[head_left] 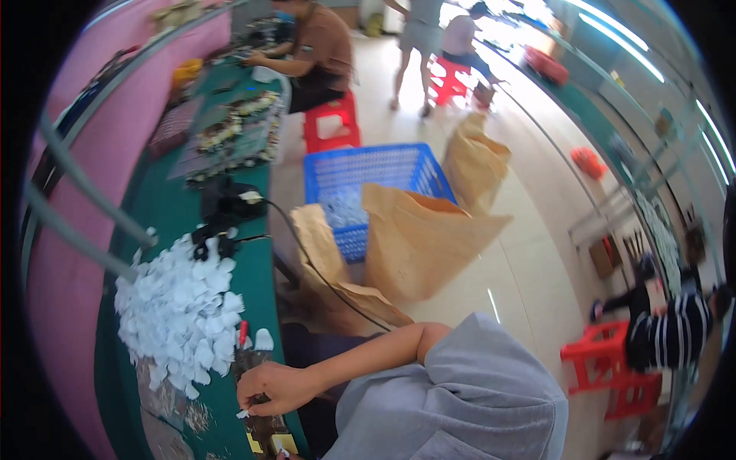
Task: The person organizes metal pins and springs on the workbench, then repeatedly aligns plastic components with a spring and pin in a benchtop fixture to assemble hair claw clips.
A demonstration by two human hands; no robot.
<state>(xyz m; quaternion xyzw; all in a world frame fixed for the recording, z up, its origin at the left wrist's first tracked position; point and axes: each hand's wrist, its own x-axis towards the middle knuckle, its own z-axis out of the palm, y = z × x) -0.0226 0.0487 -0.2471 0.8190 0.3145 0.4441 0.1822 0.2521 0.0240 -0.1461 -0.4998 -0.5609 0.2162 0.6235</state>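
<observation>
My right hand (276, 389) is over the green worktop, its thumb and fingers pinched on a small white piece (243, 414). Beneath it is a dark, narrow fixture (264, 426), with yellow patches at its lower end. Only the fingertips of my left hand (284, 455) show at the bottom edge, by a bit of white; the rest is cut off. Beyond my right hand lies a big heap of small flat white pieces (180, 307). A single rounded white piece (264, 340) rests apart from the heap, next to a red-handled tool (244, 334).
Brown paper sacks (422, 245) stand beside the table, against a blue plastic basket (368, 159) with clear pieces inside. A black device (230, 201) trails a cable past the sacks. Grey metal bars (80, 230) cross the worktop's left side. Co-workers sit on red stools (332, 126).
</observation>
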